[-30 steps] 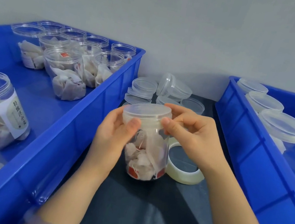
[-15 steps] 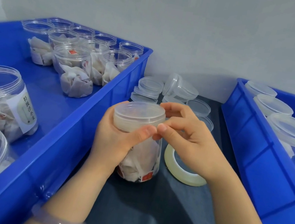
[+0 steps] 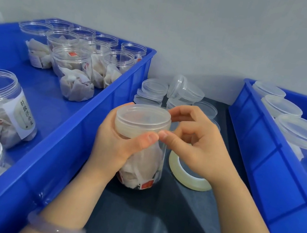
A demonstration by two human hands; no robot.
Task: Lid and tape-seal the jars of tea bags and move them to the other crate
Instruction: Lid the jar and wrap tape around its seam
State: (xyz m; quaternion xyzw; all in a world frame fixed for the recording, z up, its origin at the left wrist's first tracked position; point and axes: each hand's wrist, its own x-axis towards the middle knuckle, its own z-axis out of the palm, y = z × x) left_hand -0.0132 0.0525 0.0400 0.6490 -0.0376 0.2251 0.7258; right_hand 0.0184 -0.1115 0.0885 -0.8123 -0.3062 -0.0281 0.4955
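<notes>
A clear jar of tea bags (image 3: 142, 167) with a frosted lid (image 3: 142, 119) stands on the dark mat between two blue crates. My left hand (image 3: 115, 144) grips the jar just under the lid, thumb across the front. My right hand (image 3: 195, 144) curls round the lid's right side, thumb tip meeting my left thumb at the lid's lower rim. A roll of clear tape (image 3: 187, 173) lies flat on the mat right of the jar, partly under my right hand. The left crate (image 3: 64, 154) holds several open jars of tea bags (image 3: 76, 74).
The right crate (image 3: 275, 164) holds three lidded jars (image 3: 301, 132) along its far side. Several loose lids (image 3: 153, 91) are piled on the mat against the grey wall behind the jar. A large labelled open jar (image 3: 0, 105) stands at the near left of the left crate.
The jar has shifted a little left and nearer to me. My left thumb has slid up to the lid's rim, and my right thumb has come to meet it.
</notes>
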